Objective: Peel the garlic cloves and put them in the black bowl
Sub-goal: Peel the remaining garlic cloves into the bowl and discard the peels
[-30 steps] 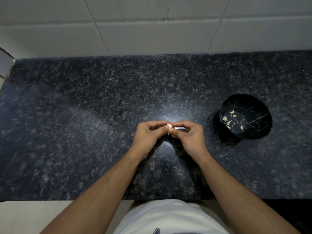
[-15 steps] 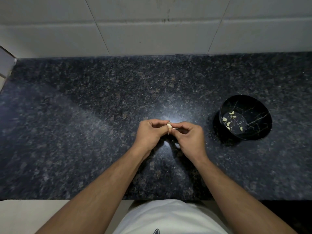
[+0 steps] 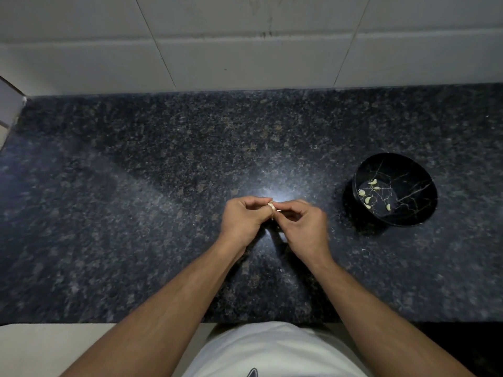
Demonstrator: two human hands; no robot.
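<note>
A small pale garlic clove [image 3: 270,205] is pinched between the fingertips of both hands above the dark granite counter. My left hand [image 3: 243,217] holds it from the left with curled fingers. My right hand [image 3: 300,225] pinches at its skin from the right. The black bowl [image 3: 413,213] with gold veins stands to the right of my hands, apart from them. Several peeled cloves [image 3: 367,200] lie on its bottom.
The speckled granite counter [image 3: 136,213] runs from the white tiled wall [image 3: 245,50] at the back to its front edge near my body. A tiny scrap of skin [image 3: 364,250] lies on the counter below the bowl.
Both hands stay together at the same spot; the fingers have shifted slightly on the clove as the right hand works at the skin. The bowl has not moved.
</note>
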